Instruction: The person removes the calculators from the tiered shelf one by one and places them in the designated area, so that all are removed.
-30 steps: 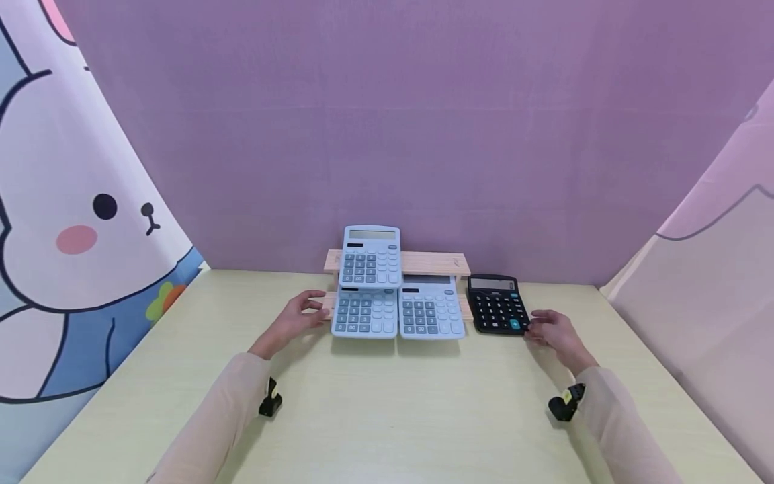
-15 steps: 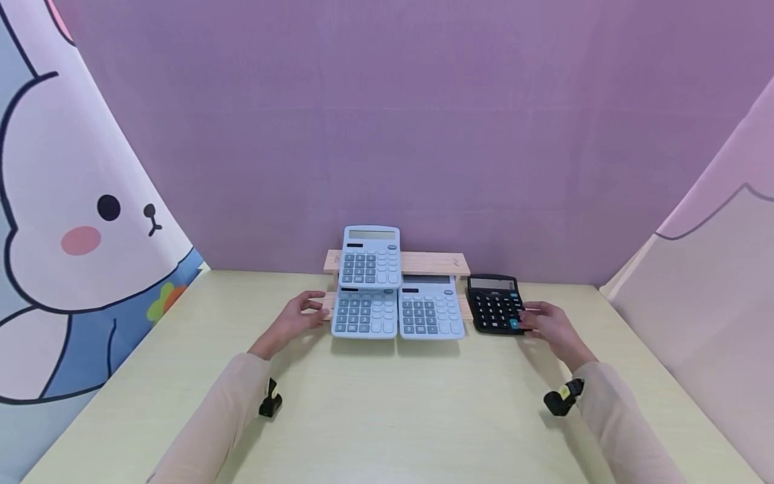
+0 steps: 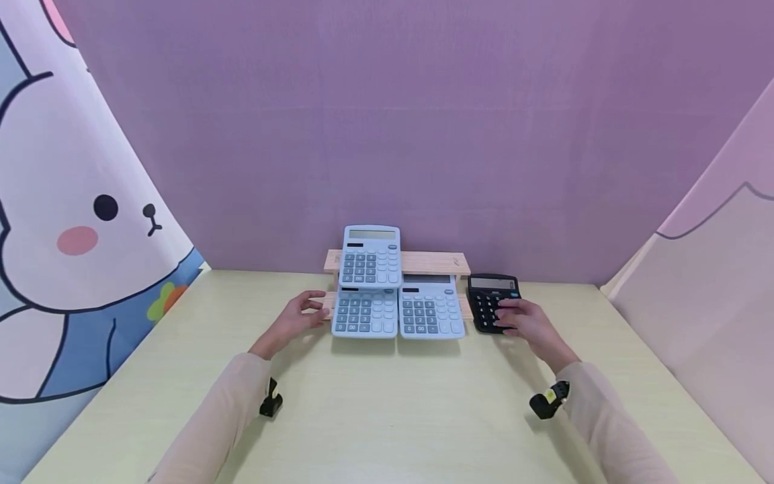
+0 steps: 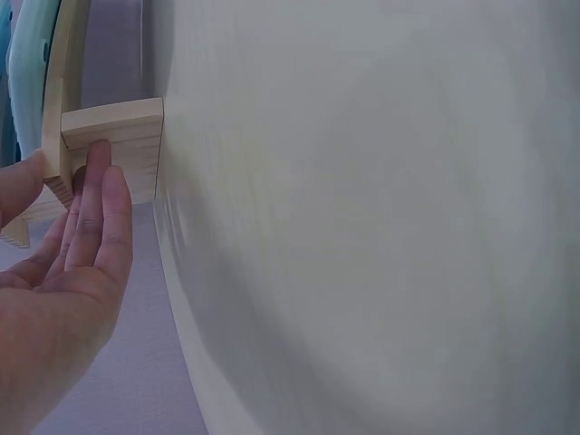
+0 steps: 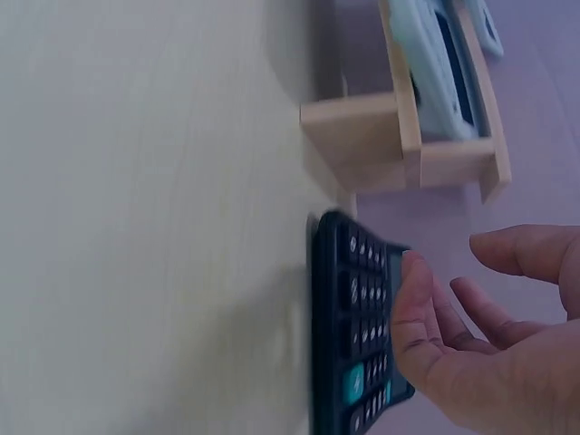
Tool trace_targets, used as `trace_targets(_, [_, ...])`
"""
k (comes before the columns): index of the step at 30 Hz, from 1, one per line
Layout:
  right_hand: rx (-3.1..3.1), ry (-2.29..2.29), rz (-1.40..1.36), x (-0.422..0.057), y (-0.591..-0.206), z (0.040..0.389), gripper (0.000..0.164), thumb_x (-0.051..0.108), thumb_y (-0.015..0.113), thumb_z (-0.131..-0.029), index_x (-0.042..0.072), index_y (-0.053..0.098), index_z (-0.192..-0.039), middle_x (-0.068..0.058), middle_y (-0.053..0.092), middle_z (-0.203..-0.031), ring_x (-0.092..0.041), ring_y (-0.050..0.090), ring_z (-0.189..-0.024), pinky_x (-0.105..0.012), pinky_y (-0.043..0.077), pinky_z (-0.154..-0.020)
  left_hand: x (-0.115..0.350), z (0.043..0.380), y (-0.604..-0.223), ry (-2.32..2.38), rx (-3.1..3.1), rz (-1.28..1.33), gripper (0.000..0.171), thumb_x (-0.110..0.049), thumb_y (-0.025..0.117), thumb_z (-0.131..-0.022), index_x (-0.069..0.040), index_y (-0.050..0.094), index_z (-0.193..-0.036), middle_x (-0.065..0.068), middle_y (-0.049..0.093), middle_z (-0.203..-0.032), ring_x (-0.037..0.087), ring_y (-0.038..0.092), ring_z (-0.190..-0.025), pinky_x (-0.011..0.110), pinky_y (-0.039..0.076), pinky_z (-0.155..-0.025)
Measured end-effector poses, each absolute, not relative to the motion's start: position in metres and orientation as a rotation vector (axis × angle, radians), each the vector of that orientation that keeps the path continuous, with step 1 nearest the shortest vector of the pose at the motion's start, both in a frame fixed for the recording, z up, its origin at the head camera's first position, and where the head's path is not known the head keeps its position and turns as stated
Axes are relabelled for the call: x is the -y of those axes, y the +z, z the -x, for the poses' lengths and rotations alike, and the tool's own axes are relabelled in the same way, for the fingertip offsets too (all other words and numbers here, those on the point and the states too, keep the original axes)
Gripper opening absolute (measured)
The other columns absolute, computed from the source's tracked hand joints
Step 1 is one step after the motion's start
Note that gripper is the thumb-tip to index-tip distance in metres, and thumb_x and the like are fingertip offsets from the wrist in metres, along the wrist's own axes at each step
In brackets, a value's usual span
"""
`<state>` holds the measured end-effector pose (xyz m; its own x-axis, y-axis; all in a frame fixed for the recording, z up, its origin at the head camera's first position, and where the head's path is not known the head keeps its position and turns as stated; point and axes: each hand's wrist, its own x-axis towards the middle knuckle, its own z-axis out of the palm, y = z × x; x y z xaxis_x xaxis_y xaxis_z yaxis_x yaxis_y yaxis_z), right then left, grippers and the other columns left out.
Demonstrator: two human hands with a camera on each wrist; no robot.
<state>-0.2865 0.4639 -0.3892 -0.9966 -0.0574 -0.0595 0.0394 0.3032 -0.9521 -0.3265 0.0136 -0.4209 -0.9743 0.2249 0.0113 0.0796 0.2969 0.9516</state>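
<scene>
A small two-tier wooden shelf stands near the purple backdrop. One light-blue calculator leans on its upper tier, and two more, a left light-blue calculator and a right light-blue calculator, lie side by side on the lower tier. At the shelf's left end my left hand pinches the lower board, thumb on one face and fingers behind it in the left wrist view. A black calculator rests on the table right of the shelf. Over its right part hovers my right hand, fingers loosely bent and holding nothing.
The pale table extends toward me. A purple backdrop rises right behind the shelf. On the left is a cartoon-printed panel, on the right a pale panel. Each sleeve carries a black wrist camera.
My right hand has moved left, from the black calculator's right edge to over its keys. The left hand, the shelf and the calculators stay where they were.
</scene>
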Motion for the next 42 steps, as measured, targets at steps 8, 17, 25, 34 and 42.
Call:
trace_targets(8, [-2.474,-1.781,0.045,-0.442,-0.380,0.287,0.046,0.004,0.050,-0.091,-0.010,0.033,-0.132,-0.025,0.050,-0.122,-0.009,0.060,-0.087,-0.037,0.052,-0.089,-0.014,0.327,-0.421,1.772,-2.433,-0.287,0.053,-0.007,0.057,-0.089,0.003,0.033,-0.135,0.027,0.049,-0.116,0.018,0.061,-0.089,0.032,0.056,-0.083])
trace_targets(17, [-2.499,-1.768,0.113,-0.418,-0.370,0.289,0.043,0.001,0.051,-0.090,-0.010,0.037,-0.129,-0.021,0.055,-0.116,-0.016,0.061,-0.092,-0.039,0.054,-0.086,-0.014,0.326,-0.421,1.773,-2.434,-0.277,0.053,-0.006,0.057,-0.089,0.004,0.033,-0.135,0.027,0.049,-0.116,0.020,0.061,-0.090,0.033,0.056,-0.083])
trace_targets(25, [-2.452,-1.828,0.112,-0.400,-0.370,0.292,0.042,0.001,0.052,-0.089,-0.006,0.040,-0.129,-0.026,0.050,-0.121,-0.016,0.059,-0.093,-0.033,0.055,-0.084,-0.013,0.328,-0.424,1.787,-2.449,-0.299,0.051,-0.005,0.056,-0.089,0.006,0.034,-0.134,0.029,0.050,-0.115,0.020,0.062,-0.087,0.033,0.057,-0.082])
trace_targets(34, [-2.404,-1.868,0.163,-0.378,-0.368,0.296,0.041,0.000,0.052,-0.088,-0.007,0.042,-0.127,-0.024,0.051,-0.119,-0.013,0.059,-0.090,-0.027,0.056,-0.079,-0.014,0.328,-0.424,1.780,-2.459,-0.285,0.051,-0.005,0.056,-0.089,0.005,0.034,-0.134,0.028,0.050,-0.115,0.021,0.063,-0.088,0.032,0.057,-0.081])
trace_targets(42, [-2.361,-1.884,0.180,-0.357,-0.369,0.300,0.039,-0.002,0.053,-0.087,-0.005,0.045,-0.125,-0.025,0.053,-0.117,-0.018,0.063,-0.090,-0.033,0.056,-0.082,-0.014,0.326,-0.422,1.766,-2.465,-0.281,0.051,-0.005,0.055,-0.089,0.003,0.034,-0.135,0.027,0.050,-0.116,0.026,0.062,-0.091,0.033,0.057,-0.082])
